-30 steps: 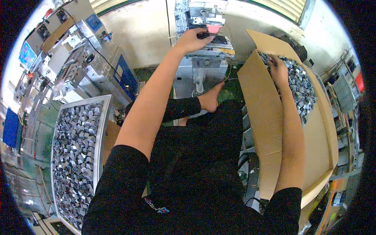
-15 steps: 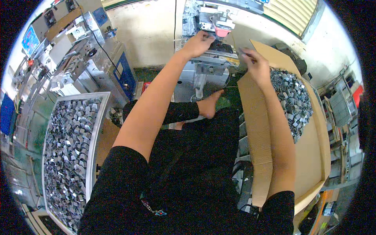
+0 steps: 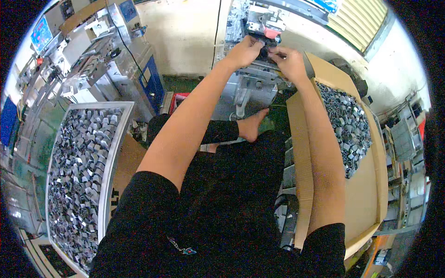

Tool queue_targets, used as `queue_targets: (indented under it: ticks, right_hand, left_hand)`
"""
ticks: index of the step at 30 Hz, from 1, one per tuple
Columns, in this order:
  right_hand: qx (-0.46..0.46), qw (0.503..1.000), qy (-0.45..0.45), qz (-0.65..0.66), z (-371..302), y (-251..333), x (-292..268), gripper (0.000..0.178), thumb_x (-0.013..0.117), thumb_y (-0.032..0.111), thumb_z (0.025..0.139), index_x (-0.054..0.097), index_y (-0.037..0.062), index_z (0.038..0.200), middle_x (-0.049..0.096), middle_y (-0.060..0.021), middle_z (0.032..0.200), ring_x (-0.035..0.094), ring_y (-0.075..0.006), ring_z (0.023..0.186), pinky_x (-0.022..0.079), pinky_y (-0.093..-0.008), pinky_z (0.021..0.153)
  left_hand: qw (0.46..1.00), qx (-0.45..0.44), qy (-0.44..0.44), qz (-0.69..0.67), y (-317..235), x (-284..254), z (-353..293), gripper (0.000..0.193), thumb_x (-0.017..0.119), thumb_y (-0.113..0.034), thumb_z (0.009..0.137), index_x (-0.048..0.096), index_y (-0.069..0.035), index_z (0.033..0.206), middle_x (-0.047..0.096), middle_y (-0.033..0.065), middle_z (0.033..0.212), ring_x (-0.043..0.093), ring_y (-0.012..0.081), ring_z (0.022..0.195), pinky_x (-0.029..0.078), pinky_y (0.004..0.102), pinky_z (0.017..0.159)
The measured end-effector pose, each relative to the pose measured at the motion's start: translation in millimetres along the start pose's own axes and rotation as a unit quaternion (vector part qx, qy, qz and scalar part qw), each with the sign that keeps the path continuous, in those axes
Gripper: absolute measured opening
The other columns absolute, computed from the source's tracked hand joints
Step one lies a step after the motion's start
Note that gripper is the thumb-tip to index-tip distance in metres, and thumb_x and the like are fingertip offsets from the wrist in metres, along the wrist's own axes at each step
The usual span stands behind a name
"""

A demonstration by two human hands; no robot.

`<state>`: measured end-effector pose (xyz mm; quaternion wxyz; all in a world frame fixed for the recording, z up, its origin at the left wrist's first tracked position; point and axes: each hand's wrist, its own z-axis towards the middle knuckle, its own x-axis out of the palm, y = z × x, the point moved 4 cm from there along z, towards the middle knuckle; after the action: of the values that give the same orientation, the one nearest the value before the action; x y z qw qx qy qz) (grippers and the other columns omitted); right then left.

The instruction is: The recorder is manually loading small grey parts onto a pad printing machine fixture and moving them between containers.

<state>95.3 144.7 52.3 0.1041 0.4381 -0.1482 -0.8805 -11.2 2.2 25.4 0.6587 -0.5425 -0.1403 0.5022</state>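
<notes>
Both my arms reach forward to a bench machine (image 3: 262, 21) with a pink-red block (image 3: 271, 33) on its head. My left hand (image 3: 245, 52) is at the work area under that head, its fingers closed together on something I cannot make out. From the right, my right hand (image 3: 290, 64) meets it there, thumb and fingers pinched at a small dark piece (image 3: 266, 52). That piece is too small and shaded to name. The fingertips of the two hands are close to each other, just below the pink-red block.
A metal-rimmed tray (image 3: 107, 180) full of small grey metal parts (image 3: 85, 157) stands at my left. On my right, an open cardboard box (image 3: 303, 185) holds a heap of similar parts (image 3: 347, 123). Another grey machine (image 3: 109, 76) stands at the back left. My bare foot (image 3: 250, 127) is below the machine.
My right hand has moved left from above the box's edge to the machine, beside my left hand. My left hand stays at the work area. The whole view has shifted slightly.
</notes>
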Motion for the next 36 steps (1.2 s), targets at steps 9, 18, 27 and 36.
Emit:
queue_targets:
  ticks: [9, 18, 27, 36]
  right_hand:
    - [0.032, 0.994, 0.073, -0.071, -7.6, 28.0, 11.2, 0.041, 0.057, 0.047, 0.094, 0.071, 0.0149, 0.115, 0.069, -0.0176, 0.111, 0.066, -0.0385, 0.102, 0.051, -0.045, 0.089]
    - [-0.112, 0.963, -0.056, -0.24, -64.1, 18.0, 34.1, 0.071, 0.049, 0.048, 0.098, 0.031, 0.0044, 0.15, 0.039, -0.0236, 0.15, 0.041, -0.0436, 0.134, 0.04, -0.0498, 0.108]
    - [-0.106, 0.96, -0.086, -0.244, -91.3, 40.3, 39.1, 0.073, 0.057, 0.047, 0.095, 0.034, 0.0001, 0.146, 0.035, -0.024, 0.151, 0.034, -0.0433, 0.138, 0.039, -0.0516, 0.108]
    - [-0.12, 0.968, -0.053, -0.214, -92.1, 26.1, 26.9, 0.066, 0.054, 0.044, 0.097, 0.037, 0.0014, 0.145, 0.035, -0.0241, 0.152, 0.033, -0.0436, 0.139, 0.035, -0.0503, 0.112]
  left_hand:
    - [0.951, 0.121, -0.271, -0.089, -1.8, -34.0, -41.7, 0.051, 0.071, -0.044, 0.088, 0.061, 0.004, 0.098, 0.068, 0.0175, 0.09, 0.066, 0.027, 0.085, 0.052, 0.0387, 0.076]
    - [0.972, 0.049, -0.221, -0.062, 59.5, -113.9, -194.3, 0.029, 0.065, -0.02, 0.094, 0.062, 0.002, 0.113, 0.067, 0.0084, 0.097, 0.061, 0.0145, 0.086, 0.051, 0.0291, 0.077]
    - [0.884, -0.076, -0.329, 0.322, 133.7, -348.3, -299.6, 0.042, 0.077, -0.027, 0.081, 0.065, -0.002, 0.113, 0.071, 0.0154, 0.102, 0.069, 0.0259, 0.095, 0.053, 0.0361, 0.085]
    - [0.858, -0.177, -0.284, 0.389, 146.8, -372.2, -345.1, 0.047, 0.077, -0.037, 0.077, 0.069, -0.003, 0.109, 0.073, 0.0124, 0.104, 0.07, 0.0277, 0.094, 0.053, 0.037, 0.082]
